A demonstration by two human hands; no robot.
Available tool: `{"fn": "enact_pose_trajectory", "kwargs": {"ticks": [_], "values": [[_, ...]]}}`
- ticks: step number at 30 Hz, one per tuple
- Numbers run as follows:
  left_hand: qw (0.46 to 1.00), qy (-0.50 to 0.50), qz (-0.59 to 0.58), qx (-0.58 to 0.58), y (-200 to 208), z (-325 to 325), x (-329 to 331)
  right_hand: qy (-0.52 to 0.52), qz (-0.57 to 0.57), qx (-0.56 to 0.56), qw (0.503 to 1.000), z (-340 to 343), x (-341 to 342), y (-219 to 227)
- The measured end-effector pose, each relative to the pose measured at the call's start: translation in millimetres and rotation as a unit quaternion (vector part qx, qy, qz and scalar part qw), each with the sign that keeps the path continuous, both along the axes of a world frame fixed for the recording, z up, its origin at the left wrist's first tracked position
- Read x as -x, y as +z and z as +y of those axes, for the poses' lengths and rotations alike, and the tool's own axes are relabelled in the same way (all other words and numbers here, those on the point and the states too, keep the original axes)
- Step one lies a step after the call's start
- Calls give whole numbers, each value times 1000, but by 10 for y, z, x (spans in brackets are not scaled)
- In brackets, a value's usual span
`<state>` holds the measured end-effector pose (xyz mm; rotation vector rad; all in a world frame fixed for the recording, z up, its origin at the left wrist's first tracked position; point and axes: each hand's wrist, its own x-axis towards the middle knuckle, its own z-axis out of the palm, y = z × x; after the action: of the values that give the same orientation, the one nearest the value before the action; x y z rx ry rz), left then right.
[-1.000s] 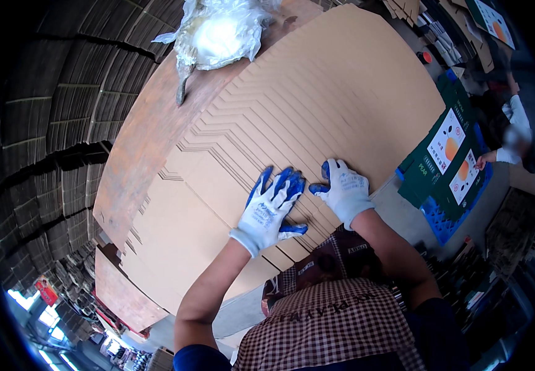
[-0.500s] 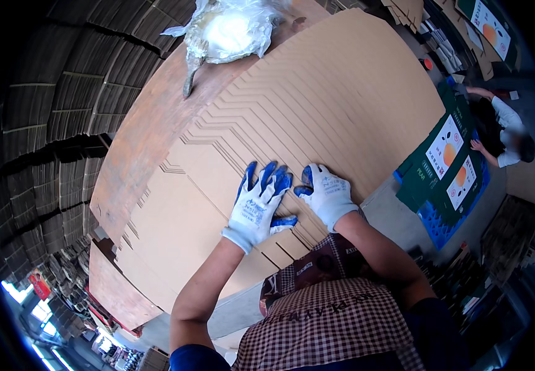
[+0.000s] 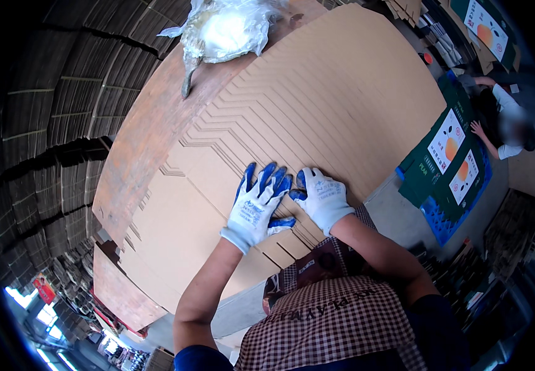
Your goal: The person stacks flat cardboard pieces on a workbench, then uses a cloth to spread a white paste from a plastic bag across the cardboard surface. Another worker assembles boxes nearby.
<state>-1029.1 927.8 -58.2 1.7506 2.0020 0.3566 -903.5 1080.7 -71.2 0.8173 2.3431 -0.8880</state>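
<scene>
Overlapping sheets of brown cardboard (image 3: 335,111) lie fanned out in stepped rows across the table before me, their near sheets slotted and creased. My left hand (image 3: 256,207), in a white glove with blue-coated fingers, rests flat on the sheets, fingers spread and thumb out to the right. Close on its right, my right hand (image 3: 324,196) wears the same kind of glove and lies on the stepped edges. Its thumb stands apart and its fingers are slightly bent, with nothing visible between them. The palms' undersides are hidden.
A reddish wooden tabletop (image 3: 134,148) shows beyond the cardboard. On it sit a crumpled clear plastic bag (image 3: 230,31) and a brush (image 3: 188,80). Bundled cardboard stacks (image 3: 75,93) line the left. At right, a co-worker (image 3: 509,123) reaches over green printed cardboard (image 3: 416,176).
My right hand has shifted slightly left, nearer my left hand, which stays spread in place. The co-worker's arms have moved a little.
</scene>
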Motion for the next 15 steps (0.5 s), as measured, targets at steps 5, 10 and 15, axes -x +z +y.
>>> {"fn": "enact_pose_trajectory", "kwargs": {"ticks": [5,10,15], "values": [[1000,4,3,5,6,-5,7,0,17,10,1000,37,4,-4],[1000,-1,5,2,5,-57,27,-7,5,19,1000,66,45,50],[1000,-3,12,7,3,-92,26,-44,3,31,999,71,68,67]]}}
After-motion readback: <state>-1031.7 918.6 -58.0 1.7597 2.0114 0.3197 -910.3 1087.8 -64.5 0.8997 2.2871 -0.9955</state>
